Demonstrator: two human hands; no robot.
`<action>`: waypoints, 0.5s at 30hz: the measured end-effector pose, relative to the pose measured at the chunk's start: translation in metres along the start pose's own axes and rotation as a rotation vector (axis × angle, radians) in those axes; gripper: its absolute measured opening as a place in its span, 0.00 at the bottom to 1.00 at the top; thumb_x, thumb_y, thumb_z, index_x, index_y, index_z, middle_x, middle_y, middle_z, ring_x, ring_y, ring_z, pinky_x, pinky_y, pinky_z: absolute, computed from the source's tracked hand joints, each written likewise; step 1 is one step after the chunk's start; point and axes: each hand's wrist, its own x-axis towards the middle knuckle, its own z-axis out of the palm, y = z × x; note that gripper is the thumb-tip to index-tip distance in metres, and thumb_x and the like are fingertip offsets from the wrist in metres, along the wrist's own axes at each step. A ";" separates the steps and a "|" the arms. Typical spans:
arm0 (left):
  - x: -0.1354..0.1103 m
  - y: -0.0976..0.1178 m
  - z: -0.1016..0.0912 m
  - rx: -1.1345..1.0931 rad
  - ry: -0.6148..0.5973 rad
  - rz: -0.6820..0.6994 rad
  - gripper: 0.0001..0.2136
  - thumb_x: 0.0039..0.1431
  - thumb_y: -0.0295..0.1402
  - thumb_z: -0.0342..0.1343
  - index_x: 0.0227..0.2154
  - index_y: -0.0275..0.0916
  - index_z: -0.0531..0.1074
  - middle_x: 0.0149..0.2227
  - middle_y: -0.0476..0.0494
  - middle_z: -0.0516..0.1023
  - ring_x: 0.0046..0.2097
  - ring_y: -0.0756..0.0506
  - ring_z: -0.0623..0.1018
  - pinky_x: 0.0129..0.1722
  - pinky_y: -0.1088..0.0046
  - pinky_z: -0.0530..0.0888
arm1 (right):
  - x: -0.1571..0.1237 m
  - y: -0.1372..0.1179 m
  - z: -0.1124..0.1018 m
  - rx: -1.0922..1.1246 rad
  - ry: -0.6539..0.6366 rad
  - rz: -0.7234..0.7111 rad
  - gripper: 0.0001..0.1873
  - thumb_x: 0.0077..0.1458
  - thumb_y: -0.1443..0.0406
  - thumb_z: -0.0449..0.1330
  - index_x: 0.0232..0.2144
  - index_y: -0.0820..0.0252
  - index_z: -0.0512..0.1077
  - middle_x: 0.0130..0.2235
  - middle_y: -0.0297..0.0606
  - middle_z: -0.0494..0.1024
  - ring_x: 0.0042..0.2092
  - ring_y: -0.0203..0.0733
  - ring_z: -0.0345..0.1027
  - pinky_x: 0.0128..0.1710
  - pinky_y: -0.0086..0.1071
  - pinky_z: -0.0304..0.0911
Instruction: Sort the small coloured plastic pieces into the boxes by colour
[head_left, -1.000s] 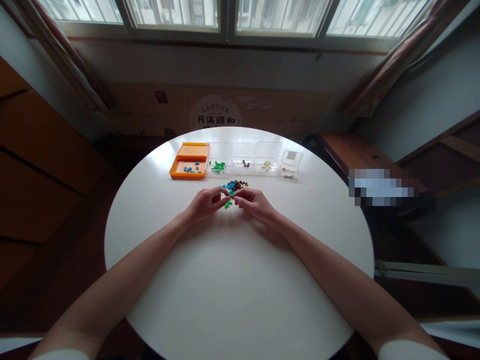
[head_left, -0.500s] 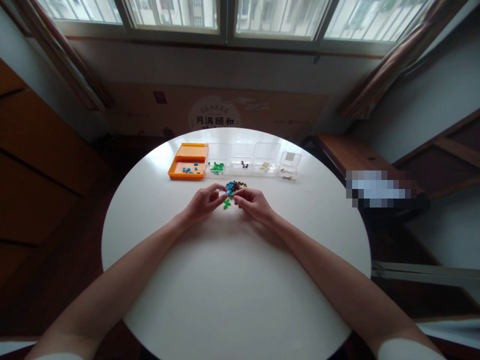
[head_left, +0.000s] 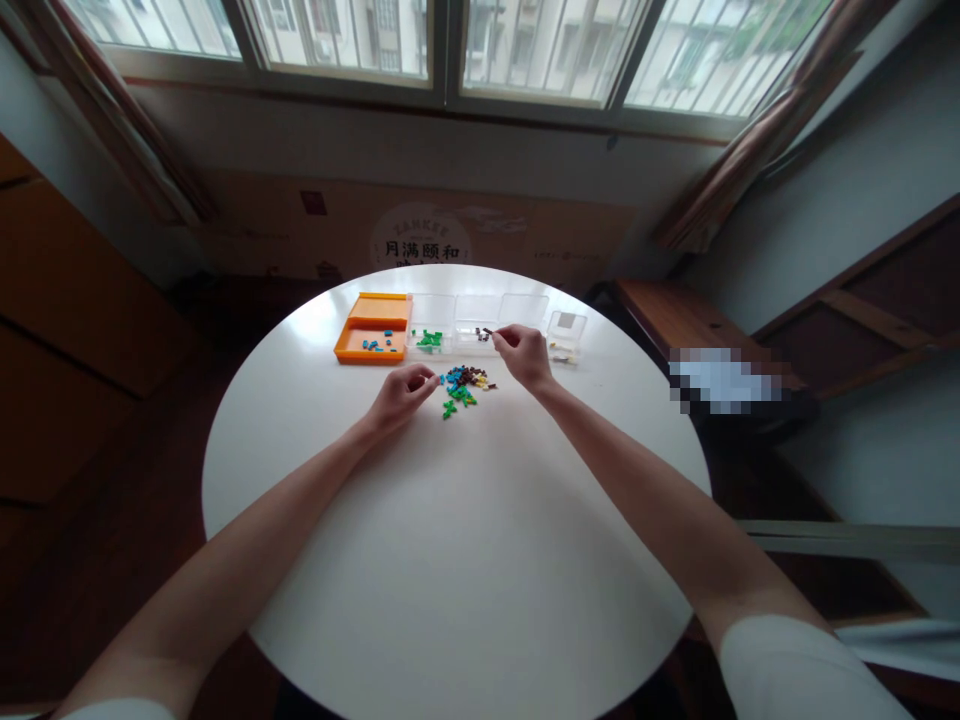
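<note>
A small heap of mixed bricks [head_left: 463, 384], blue, green, brown and cream, lies on the round white table [head_left: 450, 560]. My left hand [head_left: 401, 393] rests just left of the heap with fingers curled in a pinch; what it holds is too small to name. My right hand [head_left: 521, 352] is stretched over the row of clear boxes [head_left: 478, 322], pinching a small dark brown brick above the box that holds brown pieces. An orange tray [head_left: 373, 330] with blue bricks sits at the left end of the row, beside a clear box of green bricks [head_left: 429, 340].
A further clear box [head_left: 565, 336] stands at the right end of the row. A wooden bench [head_left: 675, 320] stands to the right of the table, with a blurred patch on it. Windows and a cardboard panel lie beyond the table's far edge.
My right hand has left the heap and moved up and right to the clear boxes with a brown brick. My left hand stayed by the heap. The view tilted slightly.
</note>
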 end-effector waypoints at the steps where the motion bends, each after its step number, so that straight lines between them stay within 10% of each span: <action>1: 0.000 0.000 0.000 0.001 -0.001 -0.001 0.15 0.57 0.43 0.56 0.26 0.33 0.71 0.18 0.54 0.57 0.21 0.55 0.56 0.20 0.79 0.53 | 0.009 -0.004 0.003 -0.046 0.009 -0.010 0.10 0.53 0.64 0.60 0.29 0.66 0.77 0.28 0.41 0.79 0.31 0.38 0.71 0.36 0.32 0.64; 6: 0.000 0.000 0.000 0.007 -0.008 0.011 0.16 0.57 0.43 0.56 0.26 0.32 0.71 0.18 0.54 0.59 0.21 0.55 0.57 0.21 0.79 0.54 | 0.018 -0.017 0.008 -0.116 -0.027 0.029 0.09 0.53 0.65 0.61 0.33 0.66 0.78 0.32 0.43 0.80 0.32 0.38 0.70 0.36 0.32 0.63; 15: 0.000 0.003 0.000 0.038 -0.039 0.020 0.16 0.56 0.43 0.56 0.26 0.32 0.72 0.17 0.53 0.59 0.21 0.55 0.57 0.21 0.79 0.54 | -0.049 -0.003 -0.020 -0.229 -0.316 0.009 0.09 0.52 0.68 0.61 0.36 0.64 0.79 0.35 0.39 0.76 0.31 0.33 0.66 0.37 0.30 0.63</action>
